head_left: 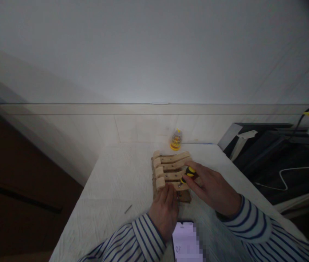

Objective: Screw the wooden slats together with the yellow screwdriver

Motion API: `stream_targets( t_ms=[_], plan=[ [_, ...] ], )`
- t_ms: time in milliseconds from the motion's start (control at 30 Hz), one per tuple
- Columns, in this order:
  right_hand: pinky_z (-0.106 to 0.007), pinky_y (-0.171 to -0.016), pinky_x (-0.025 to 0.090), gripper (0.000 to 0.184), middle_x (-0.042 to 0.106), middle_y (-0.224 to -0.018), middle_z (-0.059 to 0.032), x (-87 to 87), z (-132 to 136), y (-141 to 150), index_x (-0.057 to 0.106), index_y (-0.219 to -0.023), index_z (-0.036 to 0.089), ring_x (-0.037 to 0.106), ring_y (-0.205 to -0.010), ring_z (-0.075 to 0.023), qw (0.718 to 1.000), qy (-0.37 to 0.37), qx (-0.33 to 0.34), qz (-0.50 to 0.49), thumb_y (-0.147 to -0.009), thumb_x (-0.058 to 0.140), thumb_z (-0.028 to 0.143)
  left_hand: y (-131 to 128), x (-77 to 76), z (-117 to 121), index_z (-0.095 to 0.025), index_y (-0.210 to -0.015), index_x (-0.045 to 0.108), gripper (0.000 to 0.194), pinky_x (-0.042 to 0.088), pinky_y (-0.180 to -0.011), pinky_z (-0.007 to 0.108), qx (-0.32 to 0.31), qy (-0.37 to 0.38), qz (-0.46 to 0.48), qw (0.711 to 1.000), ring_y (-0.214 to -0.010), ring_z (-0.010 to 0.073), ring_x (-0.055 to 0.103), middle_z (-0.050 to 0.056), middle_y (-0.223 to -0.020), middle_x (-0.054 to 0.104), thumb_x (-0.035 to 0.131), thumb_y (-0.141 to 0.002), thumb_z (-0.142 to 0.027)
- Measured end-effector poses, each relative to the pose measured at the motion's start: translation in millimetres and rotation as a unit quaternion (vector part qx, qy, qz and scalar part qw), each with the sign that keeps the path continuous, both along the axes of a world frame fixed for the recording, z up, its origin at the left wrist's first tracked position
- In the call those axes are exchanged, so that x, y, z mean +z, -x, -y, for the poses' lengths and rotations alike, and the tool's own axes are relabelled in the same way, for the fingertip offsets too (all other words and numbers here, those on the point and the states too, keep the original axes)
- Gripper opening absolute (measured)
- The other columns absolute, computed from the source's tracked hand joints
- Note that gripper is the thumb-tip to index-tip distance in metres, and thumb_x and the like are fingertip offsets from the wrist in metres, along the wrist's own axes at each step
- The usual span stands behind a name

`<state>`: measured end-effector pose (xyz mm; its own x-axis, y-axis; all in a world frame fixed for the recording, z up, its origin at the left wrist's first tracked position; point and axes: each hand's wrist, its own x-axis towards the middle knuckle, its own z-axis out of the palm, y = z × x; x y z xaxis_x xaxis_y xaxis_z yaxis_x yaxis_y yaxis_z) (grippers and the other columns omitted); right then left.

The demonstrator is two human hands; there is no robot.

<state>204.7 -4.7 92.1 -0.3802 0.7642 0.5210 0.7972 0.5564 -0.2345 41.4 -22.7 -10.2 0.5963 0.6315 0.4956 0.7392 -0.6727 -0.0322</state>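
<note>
Driver point(189, 172) at slat point(184, 187), prob. screwing.
R hand point(216, 187) pinches driver; L hand point(165, 209) bunched by slat, can't tell if gripping. Next needs steady turning, imo.

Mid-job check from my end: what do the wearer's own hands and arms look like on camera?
The left hand and right hand are both ungloved. The left sleeve and right sleeve match: long, pale fabric with dark blue stripes, reaching about the wrists.
</note>
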Motion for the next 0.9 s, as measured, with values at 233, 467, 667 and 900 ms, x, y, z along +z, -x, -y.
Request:
stream_targets(
  t_ms=[233, 467, 667, 900],
  plan=[
    [-0.034, -0.07, 0.054, 0.026, 0.066, -0.091, -0.0091, -1.2, 0, 0, 0.045, -0.112, 0.017, 0.065, -0.081, -0.0204, 1.0, -0.011, -0.002, -0.006, -0.088, 0.045, 0.026, 0, -2.7, -2, -0.001, -0.111, 0.056, 0.031, 0.047, -0.091, 0.037, -0.002, 0.002, 0.006, 1.0, -0.109, 0.0275, 0.054, 0.016, -0.114, 0.06, 0.046, -0.085, -0.015],
    [-0.032, -0.067, 0.054, 0.024, 0.065, -0.086, -0.0078, -1.7, -1, 0, 0.044, -0.11, 0.016, 0.065, -0.076, -0.0196, 1.0, -0.023, 0.002, -0.01, -0.088, 0.045, 0.025, -2, -0.3, -5, -0.002, -0.107, 0.057, 0.026, 0.05, -0.087, 0.036, -0.009, 0.011, 0.025, 1.0, -0.104, 0.0248, 0.057, 0.016, -0.108, 0.062, 0.043, -0.087, -0.01],
    [-0.033, -0.068, 0.054, 0.025, 0.064, -0.09, -0.0095, -2.6, -2, -1, 0.044, -0.111, 0.016, 0.065, -0.077, -0.0196, 1.0, -0.02, 0.0, -0.011, -0.088, 0.045, 0.026, -1, 11.4, -6, -0.002, -0.101, 0.059, 0.021, 0.051, -0.088, 0.035, -0.012, 0.033, 0.047, 0.998, -0.102, 0.024, 0.058, 0.016, -0.105, 0.062, 0.045, -0.086, -0.009],
    [-0.035, -0.072, 0.054, 0.028, 0.065, -0.093, -0.0109, -2.8, -1, -1, 0.044, -0.113, 0.015, 0.065, -0.083, -0.0211, 1.0, -0.018, 0.002, -0.009, -0.088, 0.045, 0.026, -4, 11.6, -5, -0.001, -0.105, 0.056, 0.027, 0.051, -0.087, 0.038, -0.017, 0.02, 0.093, 0.995, -0.103, 0.0245, 0.057, 0.017, -0.105, 0.062, 0.035, -0.09, -0.009]
  ],
)
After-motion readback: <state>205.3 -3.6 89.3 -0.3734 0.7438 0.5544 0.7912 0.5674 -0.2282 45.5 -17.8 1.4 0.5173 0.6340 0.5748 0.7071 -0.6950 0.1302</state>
